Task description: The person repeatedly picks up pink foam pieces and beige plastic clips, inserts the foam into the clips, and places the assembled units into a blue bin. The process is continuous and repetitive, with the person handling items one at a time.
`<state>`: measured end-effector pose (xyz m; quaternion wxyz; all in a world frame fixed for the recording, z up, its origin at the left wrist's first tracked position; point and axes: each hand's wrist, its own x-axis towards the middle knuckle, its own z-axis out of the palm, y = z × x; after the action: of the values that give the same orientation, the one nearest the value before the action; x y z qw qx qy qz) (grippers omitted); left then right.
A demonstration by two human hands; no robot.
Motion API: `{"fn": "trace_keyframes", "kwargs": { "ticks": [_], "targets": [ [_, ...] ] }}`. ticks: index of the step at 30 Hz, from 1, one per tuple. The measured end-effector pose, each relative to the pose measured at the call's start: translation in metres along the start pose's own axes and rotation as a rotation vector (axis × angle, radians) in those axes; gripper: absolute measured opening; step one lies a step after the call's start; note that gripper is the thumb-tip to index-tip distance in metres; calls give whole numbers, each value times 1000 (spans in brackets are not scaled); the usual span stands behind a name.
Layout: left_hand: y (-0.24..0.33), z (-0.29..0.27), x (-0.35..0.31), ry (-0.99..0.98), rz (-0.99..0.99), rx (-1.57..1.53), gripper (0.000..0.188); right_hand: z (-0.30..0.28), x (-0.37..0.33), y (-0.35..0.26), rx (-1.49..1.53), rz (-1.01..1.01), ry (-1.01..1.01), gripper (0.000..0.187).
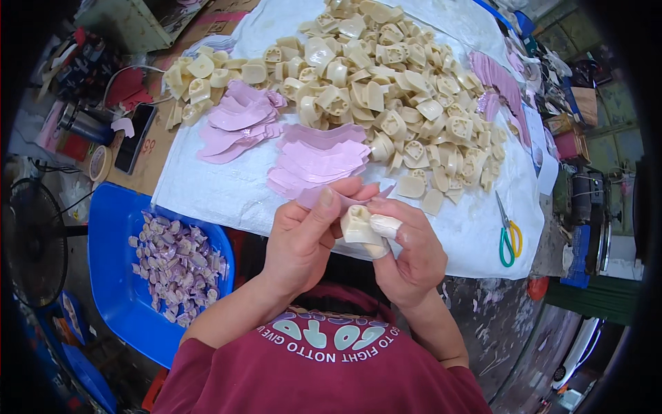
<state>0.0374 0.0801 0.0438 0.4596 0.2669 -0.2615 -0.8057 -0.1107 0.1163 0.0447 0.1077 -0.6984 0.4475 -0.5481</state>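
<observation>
Workshop clutter stands around a wide table, which is covered by a white sheet, a little wrinkled and shiny in places. On it spreads a big heap of cream pieces; they look like moulded plastic or rubber, thick and rounded, some with small holes in one face. Left of the person is a smooth blue tub, and its bottom is partly covered by purple-and-cream pieces. I judge that these are the finished ones, while the heap is bare, so much work seems to be left. Thin lilac sheets with curved edges lie in two fanned stacks, near the person, glossy as if wet or sticky. Both hands are half closed and meet above the near table edge. The left hand pinches a lilac strip between thumb and fingers; the right hand grips one cream piece, just beside the strip. Whether they touch, I cannot tell. White tape wraps one right finger.
</observation>
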Motion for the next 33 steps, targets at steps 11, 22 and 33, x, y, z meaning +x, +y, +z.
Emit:
{"fn": "trace_keyframes", "kwargs": {
  "ticks": [11, 22, 33],
  "targets": [
    [2, -1, 0, -48, -36, -63, 42, 3, 1, 4, -85, -28, 0, 25],
    [7, -17, 2, 6, -7, 216, 25, -12, 19, 1, -405, -66, -219, 28],
    [29, -22, 17, -138, -107, 866, 22, -16, 14, 21, -389, -32, -380, 29]
  ]
}}
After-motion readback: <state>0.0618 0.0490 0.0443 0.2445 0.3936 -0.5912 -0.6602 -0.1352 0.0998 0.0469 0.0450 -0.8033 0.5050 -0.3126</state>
